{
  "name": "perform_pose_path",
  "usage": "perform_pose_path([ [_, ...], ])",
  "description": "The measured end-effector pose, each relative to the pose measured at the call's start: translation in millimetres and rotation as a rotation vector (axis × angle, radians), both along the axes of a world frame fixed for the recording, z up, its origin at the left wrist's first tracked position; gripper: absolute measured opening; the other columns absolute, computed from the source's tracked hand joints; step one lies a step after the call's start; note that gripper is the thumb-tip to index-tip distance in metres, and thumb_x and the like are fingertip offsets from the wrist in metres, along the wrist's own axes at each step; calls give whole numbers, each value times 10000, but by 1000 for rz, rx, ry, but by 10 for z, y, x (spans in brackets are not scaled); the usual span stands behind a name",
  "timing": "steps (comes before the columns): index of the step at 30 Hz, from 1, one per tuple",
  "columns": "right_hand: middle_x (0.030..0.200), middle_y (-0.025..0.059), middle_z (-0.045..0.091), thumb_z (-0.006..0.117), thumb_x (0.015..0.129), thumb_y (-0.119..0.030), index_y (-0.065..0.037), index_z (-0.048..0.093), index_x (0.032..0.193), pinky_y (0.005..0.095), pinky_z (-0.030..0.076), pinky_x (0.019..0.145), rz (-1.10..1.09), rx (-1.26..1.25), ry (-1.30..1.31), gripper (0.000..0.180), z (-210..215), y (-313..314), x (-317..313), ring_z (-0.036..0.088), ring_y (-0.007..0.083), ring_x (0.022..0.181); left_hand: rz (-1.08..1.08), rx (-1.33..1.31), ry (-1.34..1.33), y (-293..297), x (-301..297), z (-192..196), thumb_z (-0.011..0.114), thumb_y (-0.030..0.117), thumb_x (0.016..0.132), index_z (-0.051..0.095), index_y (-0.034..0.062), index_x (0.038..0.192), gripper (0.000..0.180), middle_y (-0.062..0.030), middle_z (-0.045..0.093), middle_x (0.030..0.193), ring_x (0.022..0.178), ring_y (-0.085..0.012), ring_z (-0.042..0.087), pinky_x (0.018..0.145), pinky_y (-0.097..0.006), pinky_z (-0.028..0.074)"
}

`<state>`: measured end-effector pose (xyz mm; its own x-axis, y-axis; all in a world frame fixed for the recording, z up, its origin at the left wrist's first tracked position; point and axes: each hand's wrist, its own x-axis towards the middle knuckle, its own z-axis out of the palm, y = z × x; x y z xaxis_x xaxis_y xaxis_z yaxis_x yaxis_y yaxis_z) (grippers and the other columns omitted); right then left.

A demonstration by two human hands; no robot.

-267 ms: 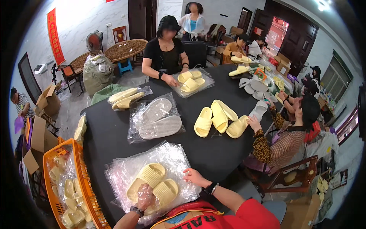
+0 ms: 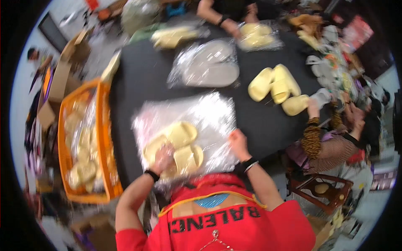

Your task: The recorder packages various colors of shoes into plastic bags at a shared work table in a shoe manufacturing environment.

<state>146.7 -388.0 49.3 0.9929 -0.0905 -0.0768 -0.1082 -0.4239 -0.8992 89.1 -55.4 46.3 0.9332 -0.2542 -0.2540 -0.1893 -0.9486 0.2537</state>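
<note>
A pair of pale yellow slippers (image 2: 182, 134) lies on a stack of clear plastic bags (image 2: 201, 111) in front of me. My left hand (image 2: 164, 155) grips the slippers near their inner sides, with shiny film around it; motion blur softens its fingers. At the right edge of the stack, my right hand (image 2: 238, 144) has its fingers pinched together on a plastic bag's rim. Beyond the stack sits a bagged pair of grey slippers (image 2: 211, 69), apart from both hands.
An orange basket (image 2: 109, 146) of bagged slippers stands at my left. Loose yellow slippers (image 2: 279, 85) lie on the black table (image 2: 259, 125) at the right, near a co-worker's hand (image 2: 313, 108). Another co-worker's hand (image 2: 234, 30) touches a bagged pair across the table.
The view has tilted down and shifted, so the table sits higher in the picture. My right hand stays at the bags' right edge, my left hand on the slippers.
</note>
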Motion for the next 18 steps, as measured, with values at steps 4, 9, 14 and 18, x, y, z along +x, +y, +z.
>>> perform_pose_path([
  [4, 617, 36, 554, 524, 794, -46, -29, 526, 774, 256, 414, 449, -23, -17, 70, 26, 9, -60, 45, 499, 116, 484, 157, -43, -131, 436, -301, 333, 540, 55, 652, 538, 40, 822, 171, -116, 548, 924, 846, -331, 497, 672, -406, 445],
  [9, 645, 35, 556, 514, 818, -53, -18, 540, 814, 257, 429, 536, 79, -259, -186, 45, -126, -73, 57, 530, 131, 564, 399, -61, -297, 1162, -669, 501, 572, 52, 653, 518, 48, 843, 197, -113, 520, 869, 827, -330, 470, 688, -402, 418],
  [14, 758, 50, 553, 545, 753, -44, -27, 548, 910, 282, 433, 649, 112, 9, -20, 158, 224, -113, -185, 530, 139, 713, 823, -341, -500, 1568, -589, 1075, 517, 153, 763, 550, -17, 930, 241, -157, 543, 963, 903, -307, 492, 781, -347, 376],
  [18, 956, 27, 538, 616, 681, -16, -57, 546, 1070, 248, 451, 647, 320, 331, 367, 397, 28, -96, -340, 505, 92, 716, 616, -654, -703, 967, -55, 1784, 538, 172, 787, 517, 22, 1112, 359, -161, 581, 982, 928, -307, 534, 813, -365, 403],
])
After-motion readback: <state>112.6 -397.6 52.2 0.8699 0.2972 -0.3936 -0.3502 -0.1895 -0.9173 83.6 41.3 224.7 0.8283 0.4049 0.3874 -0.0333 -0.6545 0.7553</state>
